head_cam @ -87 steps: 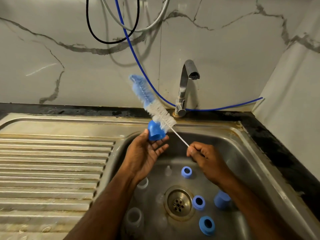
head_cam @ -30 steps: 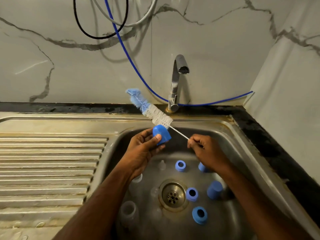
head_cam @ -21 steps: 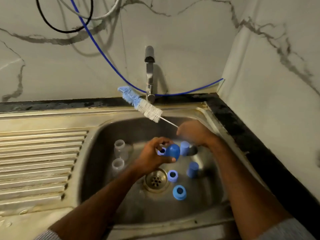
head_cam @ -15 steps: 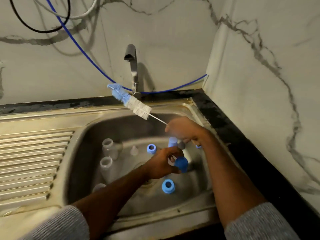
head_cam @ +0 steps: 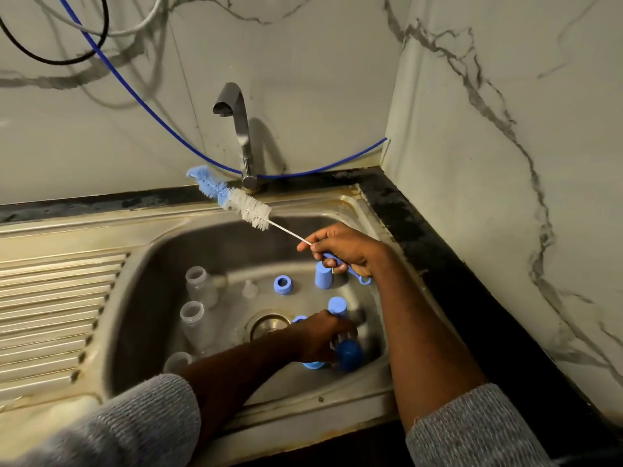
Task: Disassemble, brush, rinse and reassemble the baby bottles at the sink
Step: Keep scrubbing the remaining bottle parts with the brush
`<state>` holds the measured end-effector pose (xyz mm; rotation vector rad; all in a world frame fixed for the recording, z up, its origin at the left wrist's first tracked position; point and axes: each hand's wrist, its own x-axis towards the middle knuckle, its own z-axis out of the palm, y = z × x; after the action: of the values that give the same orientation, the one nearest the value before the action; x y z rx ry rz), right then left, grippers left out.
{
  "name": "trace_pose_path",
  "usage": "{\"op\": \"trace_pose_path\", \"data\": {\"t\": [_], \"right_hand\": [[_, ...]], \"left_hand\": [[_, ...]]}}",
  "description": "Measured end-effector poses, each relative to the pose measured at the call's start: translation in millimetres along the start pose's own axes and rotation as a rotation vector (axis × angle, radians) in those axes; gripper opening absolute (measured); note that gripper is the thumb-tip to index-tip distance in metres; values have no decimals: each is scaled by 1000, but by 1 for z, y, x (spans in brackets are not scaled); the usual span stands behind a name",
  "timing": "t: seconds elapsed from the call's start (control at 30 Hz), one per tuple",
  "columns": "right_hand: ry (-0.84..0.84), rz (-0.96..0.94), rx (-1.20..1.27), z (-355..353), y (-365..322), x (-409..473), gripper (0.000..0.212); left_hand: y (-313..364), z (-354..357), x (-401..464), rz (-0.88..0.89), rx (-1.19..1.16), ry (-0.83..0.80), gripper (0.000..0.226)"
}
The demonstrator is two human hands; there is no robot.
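The right hand (head_cam: pixel 344 252) is curling its fingers round the blue handle of the bottle brush (head_cam: pixel 236 202). The thin wire stem is going out from the thumb toward 10 o'clock, and the white and blue bristle head is hanging over the back rim of the sink (head_cam: pixel 337 203), just beside the base of the tap (head_cam: pixel 241 129). The blue loop at the end of the handle is sticking out under the palm.

The left hand (head_cam: pixel 320 338) is reaching low into the basin at about 5 o'clock from the drain (head_cam: pixel 268 323). Its fingers are bent round a dark blue bottle cap (head_cam: pixel 350 355), which is at or near the basin floor; the view is blurred there, so I cannot tell if the cap is touching the floor.

More parts are lying in the basin. A blue screw ring (head_cam: pixel 282 284) is at 12 o'clock from the drain, and a light blue cap (head_cam: pixel 323 275) is at 1 o'clock, just under the right hand. Another light blue cap (head_cam: pixel 337 306) is at 3 o'clock. A clear teat (head_cam: pixel 249 289) is standing near the ring. Three clear bottles (head_cam: pixel 199 286) are standing open at 9 to 10 o'clock, near the ribbed draining board (head_cam: pixel 57 298). A blue tube (head_cam: pixel 141 106) is running along the marble wall behind the tap.
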<state>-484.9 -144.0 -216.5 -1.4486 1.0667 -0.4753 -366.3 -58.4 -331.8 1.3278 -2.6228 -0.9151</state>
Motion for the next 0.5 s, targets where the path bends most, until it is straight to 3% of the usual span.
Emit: {"op": "trace_pose_path", "data": {"t": [0.1, 0.27, 0.43, 0.5], "right_hand": [[24, -13, -14, 3, 0, -1, 32], [112, -58, -108, 10, -3, -7, 25], [343, -158, -354, 20, -8, -22, 3], [438, -174, -450, 23, -10, -32, 7]], "left_hand": [[1, -12, -7, -20, 13, 50, 54], [3, -55, -37, -98, 57, 256, 28], [9, -101, -83, -162, 97, 456, 9], [13, -114, -95, -173, 131, 484, 7]]}}
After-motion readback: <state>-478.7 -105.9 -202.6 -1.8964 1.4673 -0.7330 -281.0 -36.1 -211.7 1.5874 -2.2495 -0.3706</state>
